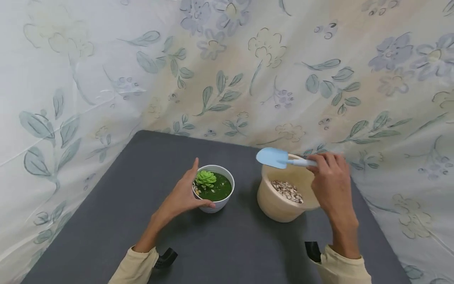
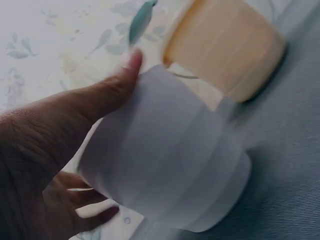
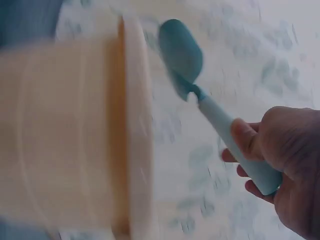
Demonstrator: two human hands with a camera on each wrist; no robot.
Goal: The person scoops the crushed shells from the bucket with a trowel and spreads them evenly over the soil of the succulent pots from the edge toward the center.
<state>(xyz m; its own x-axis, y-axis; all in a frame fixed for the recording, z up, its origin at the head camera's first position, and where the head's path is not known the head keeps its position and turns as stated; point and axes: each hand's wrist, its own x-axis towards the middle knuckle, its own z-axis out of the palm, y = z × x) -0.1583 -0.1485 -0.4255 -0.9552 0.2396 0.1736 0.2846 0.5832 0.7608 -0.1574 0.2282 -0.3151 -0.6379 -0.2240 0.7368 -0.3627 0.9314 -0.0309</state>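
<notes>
My right hand grips the pale handle of a light blue hand trowel. The trowel is held over the rim of a cream pot, its blade pointing left. Inside that pot lie brown-and-white chips or pebbles. At the left, my left hand spreads around the near left side of a white pot, thumb and forefinger outstretched along it. A green succulent sits in the white pot on a dark green surface, with a few pale chips at its left edge.
Both pots stand on a dark grey table, the cream one right of the white one. Floral-printed cloth hangs behind and beside the table. A black curved piece shows at the left cuff, another at the right cuff.
</notes>
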